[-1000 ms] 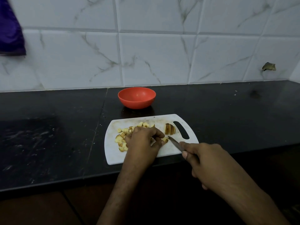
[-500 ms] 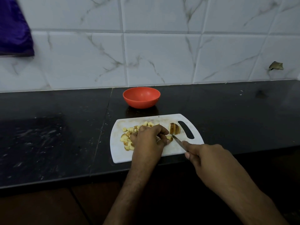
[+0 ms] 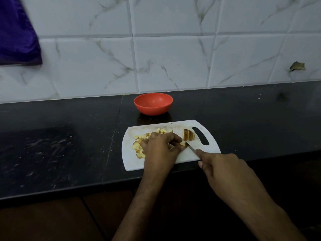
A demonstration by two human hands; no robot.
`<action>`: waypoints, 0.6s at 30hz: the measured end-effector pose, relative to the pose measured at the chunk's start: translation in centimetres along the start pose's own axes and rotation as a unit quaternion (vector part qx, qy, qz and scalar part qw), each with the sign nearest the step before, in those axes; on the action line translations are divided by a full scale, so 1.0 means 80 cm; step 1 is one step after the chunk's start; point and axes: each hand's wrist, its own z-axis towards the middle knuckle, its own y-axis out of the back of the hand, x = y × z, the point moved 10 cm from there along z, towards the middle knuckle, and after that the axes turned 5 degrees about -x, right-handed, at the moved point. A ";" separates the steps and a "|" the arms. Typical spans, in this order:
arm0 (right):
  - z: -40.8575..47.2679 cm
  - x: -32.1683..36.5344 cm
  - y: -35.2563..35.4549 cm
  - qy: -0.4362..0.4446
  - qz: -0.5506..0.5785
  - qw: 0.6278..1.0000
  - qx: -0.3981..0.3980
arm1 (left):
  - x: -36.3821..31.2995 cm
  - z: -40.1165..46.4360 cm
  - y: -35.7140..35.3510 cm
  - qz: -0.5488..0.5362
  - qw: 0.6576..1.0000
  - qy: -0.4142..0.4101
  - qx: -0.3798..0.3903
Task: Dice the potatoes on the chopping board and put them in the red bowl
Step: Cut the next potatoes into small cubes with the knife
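A white chopping board (image 3: 132, 162) lies near the front edge of the black counter. Diced potato pieces (image 3: 137, 145) are heaped on its left half, and a sliced potato chunk (image 3: 188, 135) stands near the handle slot. My left hand (image 3: 159, 150) rests over the dice, its curled fingertips pinching a small potato piece (image 3: 184, 145). In my right hand (image 3: 224, 169) I grip a knife (image 3: 192, 149), with the blade tip at that piece. The red bowl (image 3: 153, 103) stands empty behind the board.
The dark counter (image 3: 60, 145) runs left and right of the board, backed by a white marble-tiled wall (image 3: 173, 58). A purple cloth (image 3: 15, 32) hangs at the upper left. The counter's front edge lies just below the board.
Both hands stay at the same spot on the board; the knife blade has shifted only slightly at the small piece. The view has drifted a little.
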 end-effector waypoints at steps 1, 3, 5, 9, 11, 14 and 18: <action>-0.002 -0.002 0.004 -0.004 0.009 1.000 -0.009 | -0.002 -0.001 0.000 0.009 1.000 -0.005 0.002; -0.005 -0.005 0.015 -0.005 0.025 0.999 -0.043 | -0.004 -0.004 -0.001 0.030 0.999 -0.015 0.005; -0.007 -0.002 0.022 -0.005 0.052 0.997 -0.057 | -0.005 -0.005 -0.002 0.061 0.998 -0.024 0.008; -0.002 0.007 0.016 -0.001 0.065 0.997 -0.046 | -0.007 -0.006 -0.010 0.100 0.994 -0.032 0.032; 0.004 0.008 0.013 0.001 0.054 0.997 -0.048 | -0.007 -0.005 -0.009 0.096 0.995 -0.030 0.027; 0.011 0.011 0.007 0.005 0.043 0.998 -0.040 | -0.007 -0.004 -0.009 0.088 0.995 -0.028 0.026; 0.023 0.015 0.001 0.018 0.037 0.999 -0.024 | -0.006 -0.001 -0.010 0.077 0.996 -0.032 0.026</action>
